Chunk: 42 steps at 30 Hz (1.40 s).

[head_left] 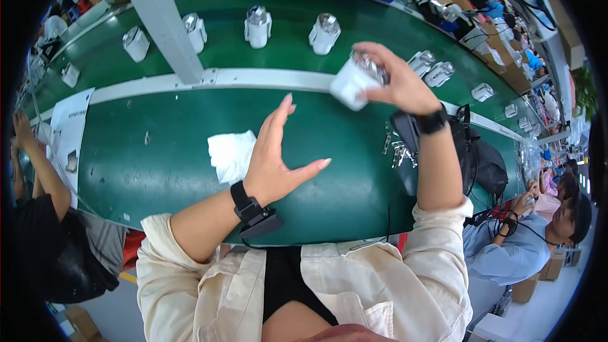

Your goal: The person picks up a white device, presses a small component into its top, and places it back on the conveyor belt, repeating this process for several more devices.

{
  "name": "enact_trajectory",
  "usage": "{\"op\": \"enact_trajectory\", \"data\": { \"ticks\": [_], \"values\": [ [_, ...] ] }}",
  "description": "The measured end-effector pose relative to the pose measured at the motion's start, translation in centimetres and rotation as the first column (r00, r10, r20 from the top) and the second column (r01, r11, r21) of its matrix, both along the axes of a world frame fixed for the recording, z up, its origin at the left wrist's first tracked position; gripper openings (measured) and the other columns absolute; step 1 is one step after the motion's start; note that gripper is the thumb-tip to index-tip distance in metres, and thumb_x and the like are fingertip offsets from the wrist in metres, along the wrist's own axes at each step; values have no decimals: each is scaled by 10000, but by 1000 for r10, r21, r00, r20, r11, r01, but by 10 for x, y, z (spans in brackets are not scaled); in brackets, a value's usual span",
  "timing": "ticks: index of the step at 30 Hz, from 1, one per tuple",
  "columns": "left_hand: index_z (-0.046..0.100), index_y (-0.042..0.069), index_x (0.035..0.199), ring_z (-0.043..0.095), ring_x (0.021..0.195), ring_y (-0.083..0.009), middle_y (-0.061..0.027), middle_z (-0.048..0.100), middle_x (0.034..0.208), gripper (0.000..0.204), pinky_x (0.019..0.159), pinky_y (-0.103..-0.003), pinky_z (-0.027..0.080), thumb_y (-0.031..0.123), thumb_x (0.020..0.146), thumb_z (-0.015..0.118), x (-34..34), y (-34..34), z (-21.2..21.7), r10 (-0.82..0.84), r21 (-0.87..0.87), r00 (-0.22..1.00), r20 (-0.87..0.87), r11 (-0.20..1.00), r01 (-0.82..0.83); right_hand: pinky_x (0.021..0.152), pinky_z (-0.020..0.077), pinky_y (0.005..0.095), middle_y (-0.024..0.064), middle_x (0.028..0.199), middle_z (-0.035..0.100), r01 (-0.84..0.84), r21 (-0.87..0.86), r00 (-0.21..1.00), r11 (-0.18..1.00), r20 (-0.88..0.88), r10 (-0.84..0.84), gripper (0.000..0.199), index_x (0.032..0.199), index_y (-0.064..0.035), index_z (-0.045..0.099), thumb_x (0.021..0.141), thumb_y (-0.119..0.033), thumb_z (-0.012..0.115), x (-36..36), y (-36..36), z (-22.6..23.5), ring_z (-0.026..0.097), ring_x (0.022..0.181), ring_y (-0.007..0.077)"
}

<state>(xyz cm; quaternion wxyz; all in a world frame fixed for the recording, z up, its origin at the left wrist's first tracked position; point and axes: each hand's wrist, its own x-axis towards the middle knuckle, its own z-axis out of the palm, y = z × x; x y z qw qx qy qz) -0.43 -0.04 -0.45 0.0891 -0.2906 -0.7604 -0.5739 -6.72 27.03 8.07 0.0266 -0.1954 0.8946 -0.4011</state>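
My right hand grips a white device with a shiny metallic top, holding it tilted above the pale rail between the green table and the conveyor. Its fingers wrap over the shiny end. My left hand hovers over the green table with fingers and thumb spread and nothing between them. Just left of that hand lies a crumpled white cloth or sheet, partly hidden behind the wrist. Similar white devices stand on the belt beyond, one nearest to the held piece.
The green conveyor carries several more devices. A pale post rises at the left of the rail. Small metal parts and a black bag lie at the right. A paper sheet lies left. Co-workers sit on both sides.
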Motion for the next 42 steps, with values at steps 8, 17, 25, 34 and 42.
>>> {"op": "enact_trajectory", "data": {
  "ticks": [8, 17, 25, 34, 42],
  "values": [
    [231, 20, 1472, 608, 1052, -317, -184, 586, 1167, 984, 903, -366, 492, 157, 691, 813, 9, 2, 7, -182, 137, 956, 229, 979, 153, 894, 472, 360, 130, 1145, 611, -239, -1, 953, 971, -194, 234, 597, 1178, -33, 539, 646, -65, 807, 86, -80, 26, 602, 1027, 312],
    [312, 3, 1430, 621, 990, -334, -199, 605, 1120, 870, 802, -380, 530, 102, 706, 783, 10, 5, 5, 72, -60, 986, -150, 995, -82, 662, 455, 323, 106, 858, 623, 36, -8, 735, 999, -677, -32, 227, 877, -18, 648, 703, -70, 783, 101, -87, -8, 564, 738, 250],
    [337, 1, 1418, 626, 971, -323, -189, 614, 1106, 848, 794, -372, 530, 88, 703, 785, 10, 6, 6, 122, -86, 980, -155, 987, -136, 562, 455, 288, 99, 755, 623, 172, -416, 942, 893, -197, -273, 132, 813, -8, 671, 701, 4, 740, 103, -87, -15, 574, 649, 230],
    [346, 2, 1413, 649, 961, -270, -165, 626, 1099, 879, 789, -321, 538, 84, 682, 828, 7, 6, -3, 167, -84, 942, -292, 976, -199, 541, 437, 276, 101, 741, 617, 232, -72, 680, 970, -701, -215, 120, 884, 17, 678, 767, 36, 694, 103, -98, -22, 549, 600, 204],
    [407, -13, 1368, 654, 884, -259, -170, 627, 1070, 796, 733, -319, 537, 95, 695, 817, 7, 5, -1, 159, -183, 942, -296, 958, -219, 585, 455, 284, 102, 777, 601, 410, 121, 670, 904, -712, -208, 125, 898, 39, 681, 775, 22, 686, 108, -105, -27, 575, 649, 212]
  ]
}}
